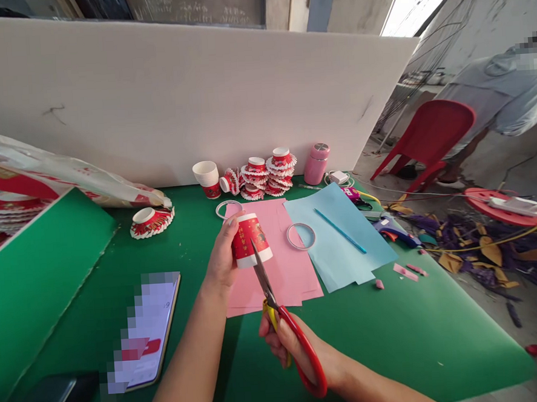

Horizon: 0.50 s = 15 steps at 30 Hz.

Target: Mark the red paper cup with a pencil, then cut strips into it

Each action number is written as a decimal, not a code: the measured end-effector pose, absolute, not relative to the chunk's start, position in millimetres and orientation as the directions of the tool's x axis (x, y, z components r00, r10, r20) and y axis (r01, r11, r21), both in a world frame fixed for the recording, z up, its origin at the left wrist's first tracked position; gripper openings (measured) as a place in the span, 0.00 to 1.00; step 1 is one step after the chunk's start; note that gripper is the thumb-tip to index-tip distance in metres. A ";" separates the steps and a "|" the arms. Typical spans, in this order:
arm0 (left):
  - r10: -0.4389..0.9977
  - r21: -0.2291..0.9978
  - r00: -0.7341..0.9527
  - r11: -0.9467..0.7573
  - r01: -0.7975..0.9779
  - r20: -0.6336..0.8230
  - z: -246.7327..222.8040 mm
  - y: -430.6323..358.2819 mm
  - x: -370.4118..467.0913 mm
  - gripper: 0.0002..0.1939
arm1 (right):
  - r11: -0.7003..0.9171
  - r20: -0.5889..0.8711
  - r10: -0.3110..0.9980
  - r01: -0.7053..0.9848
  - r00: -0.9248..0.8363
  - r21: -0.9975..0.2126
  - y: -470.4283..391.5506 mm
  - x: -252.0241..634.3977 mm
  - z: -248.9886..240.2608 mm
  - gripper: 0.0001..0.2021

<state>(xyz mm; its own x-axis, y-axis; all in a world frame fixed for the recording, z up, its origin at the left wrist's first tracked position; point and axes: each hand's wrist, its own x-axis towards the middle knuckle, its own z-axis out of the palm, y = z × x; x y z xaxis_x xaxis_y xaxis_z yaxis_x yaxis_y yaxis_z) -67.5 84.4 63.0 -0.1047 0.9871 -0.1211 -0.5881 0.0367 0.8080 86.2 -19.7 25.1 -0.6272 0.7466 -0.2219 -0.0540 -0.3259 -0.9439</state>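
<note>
My left hand [221, 255] grips a red paper cup [246, 242] with gold print and a white rim, its mouth tilted down toward me. In my right hand [300, 344] is a pair of scissors [300, 350] with red and yellow handles. The blades point up and away from me, and their tips overlap the cup's side near the rim; whether they touch it I cannot tell. Beneath the cup lie pink paper sheets [274, 288]. Two rolls of tape, one roll [301, 236] on the paper and another roll [227, 209] behind the cup, lie close by.
Stacked cut cups [267, 177], plain cups [206, 177] and a pink bottle [316, 163] stand along the white board. Blue paper [339, 239] with a blue pencil [340, 230] and a glue gun [395, 229] lie right. A phone [153, 335] lies left. A person sits beyond.
</note>
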 end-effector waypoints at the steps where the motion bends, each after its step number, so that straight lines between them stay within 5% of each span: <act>1: 0.987 0.808 -0.106 0.034 -0.588 -0.119 62.6 84.5 -67.5 0.29 | -0.325 -0.222 0.748 -0.054 -0.626 -0.944 -19.7 86.3 25.7 0.32; 15: 0.985 0.832 -0.131 0.023 -0.554 -0.114 59.3 85.4 -68.0 0.25 | -0.359 -0.260 0.745 -0.041 -0.614 -0.932 -20.9 90.0 23.4 0.32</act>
<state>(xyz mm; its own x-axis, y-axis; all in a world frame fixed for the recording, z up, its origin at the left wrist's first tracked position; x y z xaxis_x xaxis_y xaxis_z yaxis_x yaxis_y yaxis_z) -68.0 85.4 59.3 -0.1305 0.9848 -0.1144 -0.5545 0.0231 0.8319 90.0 -20.9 23.4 -0.6140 0.7453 -0.2597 -0.0414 -0.3590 -0.9324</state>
